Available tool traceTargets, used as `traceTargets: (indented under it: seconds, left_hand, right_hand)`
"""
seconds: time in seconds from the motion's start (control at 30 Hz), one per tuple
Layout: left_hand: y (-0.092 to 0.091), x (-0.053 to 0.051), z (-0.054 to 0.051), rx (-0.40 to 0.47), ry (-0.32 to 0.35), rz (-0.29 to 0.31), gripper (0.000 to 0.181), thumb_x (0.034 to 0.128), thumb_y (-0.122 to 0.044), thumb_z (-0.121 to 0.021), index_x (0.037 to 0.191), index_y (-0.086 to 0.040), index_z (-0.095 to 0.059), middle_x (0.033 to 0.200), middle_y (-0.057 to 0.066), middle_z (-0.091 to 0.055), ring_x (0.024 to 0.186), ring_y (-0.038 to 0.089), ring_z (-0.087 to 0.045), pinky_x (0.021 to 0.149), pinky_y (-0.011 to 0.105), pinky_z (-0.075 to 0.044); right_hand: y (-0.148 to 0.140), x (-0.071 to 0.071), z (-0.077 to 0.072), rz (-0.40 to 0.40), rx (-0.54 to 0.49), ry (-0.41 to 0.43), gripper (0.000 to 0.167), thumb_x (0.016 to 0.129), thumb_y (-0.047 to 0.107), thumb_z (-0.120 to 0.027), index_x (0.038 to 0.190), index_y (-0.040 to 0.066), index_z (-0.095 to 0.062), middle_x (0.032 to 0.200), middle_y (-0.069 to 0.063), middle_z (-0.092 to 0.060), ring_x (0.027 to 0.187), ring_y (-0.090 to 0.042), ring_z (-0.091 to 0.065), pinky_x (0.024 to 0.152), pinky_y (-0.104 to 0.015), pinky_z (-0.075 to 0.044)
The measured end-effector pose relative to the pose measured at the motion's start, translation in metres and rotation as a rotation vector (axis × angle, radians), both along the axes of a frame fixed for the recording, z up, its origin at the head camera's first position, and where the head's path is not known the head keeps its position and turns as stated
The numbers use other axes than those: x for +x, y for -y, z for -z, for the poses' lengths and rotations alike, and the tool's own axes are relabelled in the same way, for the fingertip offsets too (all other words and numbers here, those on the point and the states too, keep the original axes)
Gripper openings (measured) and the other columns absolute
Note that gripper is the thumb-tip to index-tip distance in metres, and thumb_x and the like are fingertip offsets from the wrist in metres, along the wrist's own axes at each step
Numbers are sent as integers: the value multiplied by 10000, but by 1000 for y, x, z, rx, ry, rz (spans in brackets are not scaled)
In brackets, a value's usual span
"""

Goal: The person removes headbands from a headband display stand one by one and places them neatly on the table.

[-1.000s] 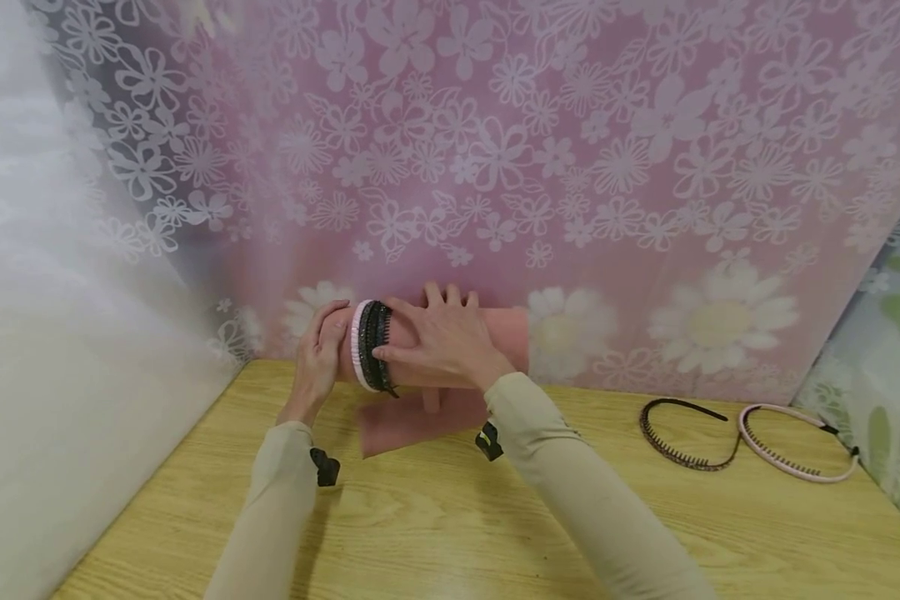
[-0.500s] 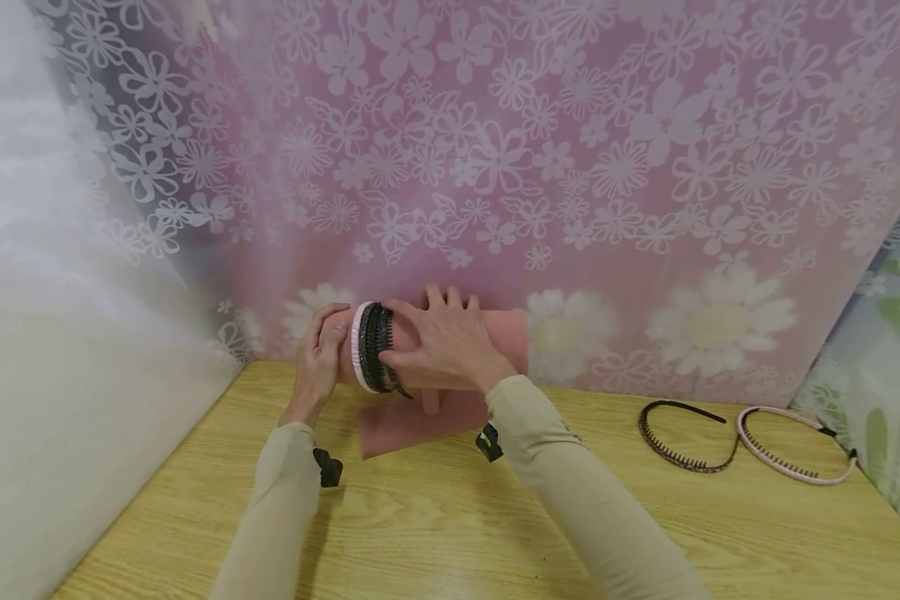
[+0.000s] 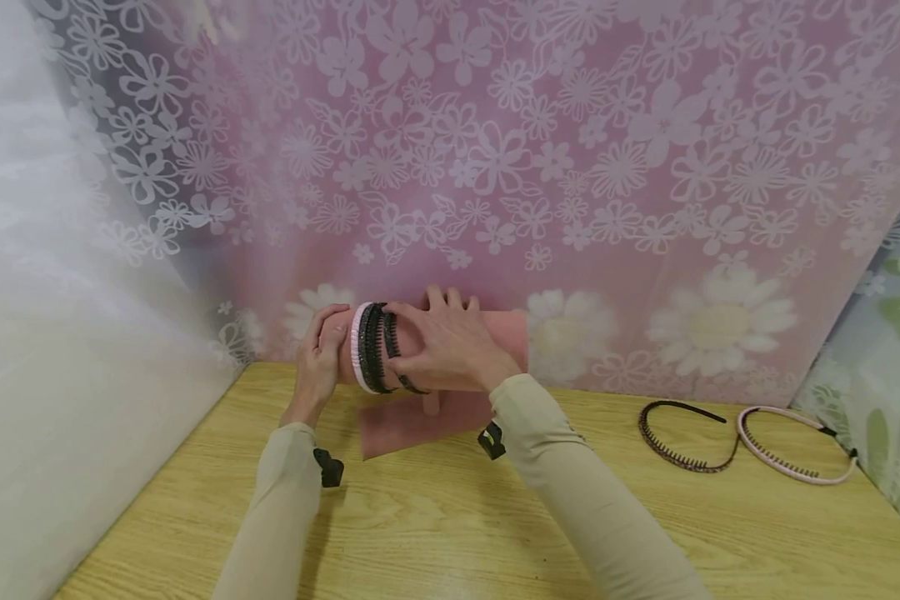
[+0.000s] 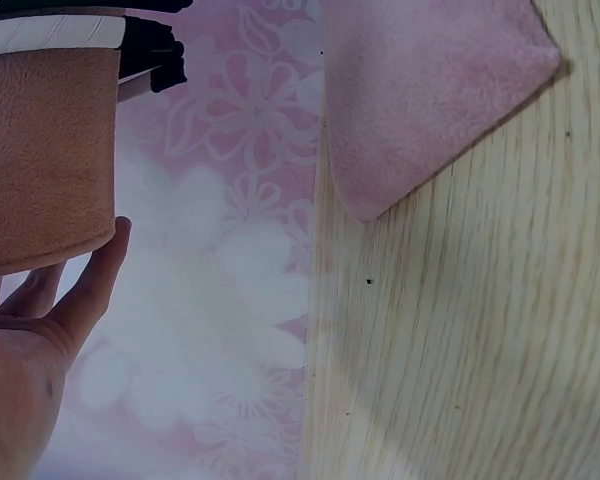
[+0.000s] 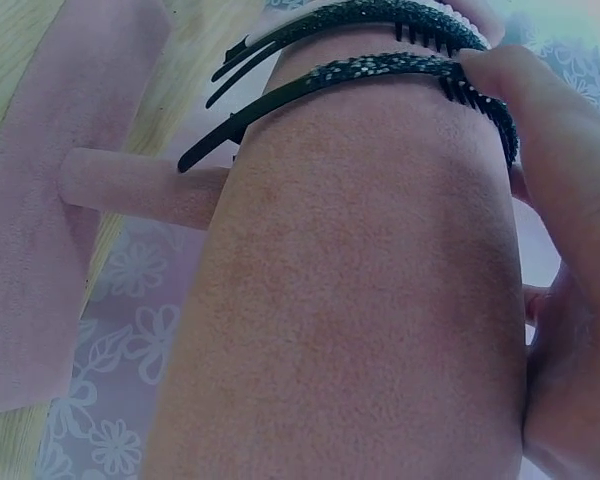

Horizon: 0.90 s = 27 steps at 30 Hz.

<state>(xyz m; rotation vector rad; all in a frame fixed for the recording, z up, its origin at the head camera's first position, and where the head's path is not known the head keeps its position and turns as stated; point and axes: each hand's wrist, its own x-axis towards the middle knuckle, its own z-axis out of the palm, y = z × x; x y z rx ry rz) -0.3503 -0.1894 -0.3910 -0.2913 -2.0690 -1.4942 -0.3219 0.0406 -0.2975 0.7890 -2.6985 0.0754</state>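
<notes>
A pink plush roll [image 3: 506, 333] [image 5: 350, 300] stands on a post above a pink base [image 3: 405, 427]. Around its left part sit a white headband [image 3: 357, 348] and dark toothed headbands [image 3: 373, 346]. One dark glittery headband [image 3: 391, 335] [image 5: 380, 66] lies a little to the right, apart from the others. My right hand [image 3: 450, 340] [image 5: 575, 220] holds this one, thumb against it, the other fingers over the roll's far side. My left hand [image 3: 318, 358] [image 4: 30, 370] grips the roll's left end.
On the wooden table [image 3: 435, 517], to the right, lie a dark toothed headband [image 3: 678, 457] and a pink headband [image 3: 783, 471], touching. A flowered pink curtain [image 3: 495, 167] hangs behind, with a pale sheet [image 3: 82, 292] at left.
The dark glittery headband under my right hand has shifted right along the roll, opening a gap from the other headbands. My left hand has stayed at the roll's end.
</notes>
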Motion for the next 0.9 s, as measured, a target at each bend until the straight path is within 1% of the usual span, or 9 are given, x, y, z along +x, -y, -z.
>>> traceTargets:
  seconds: [0.2,0.5,0.7,0.9]
  left_hand:
    - [0,1,-1,-1,6,4,443,1053,-487,-484,1403,-236,-590,1387,38,-621,1120,282,-628,962,496,-475]
    - [0,2,0,9,18,1,439,1048,-489,-494,1397,-241,-594,1379,31,-623,1115,280,-623,962,493,-472]
    - [0,0,-1,19,30,4,429,1049,-477,-494,1402,-254,-592,1386,25,-619,1114,269,-613,969,489,-462]
    - [1,-1,1,15,28,-9,424,1051,-461,-487,1399,-245,-597,1382,35,-624,1104,264,-613,975,485,-457]
  right_hand:
    - [-2,2,-2,-20,-19,13,797,831,737,-623,1530,420,-407,1217,-48,-484,1069,-266,-459,859,-475,-387]
    - [-3,2,-2,-30,-16,25,818,831,734,-625,1546,402,-407,1219,-51,-485,1075,-261,-458,858,-472,-385]
    - [-5,3,-4,-24,-26,36,823,833,734,-635,1546,388,-411,1256,-44,-481,1133,-266,-454,903,-481,-389]
    - [-9,6,-6,-26,-60,78,819,834,709,-668,1542,376,-426,1268,-29,-486,1179,-266,-465,953,-485,-387]
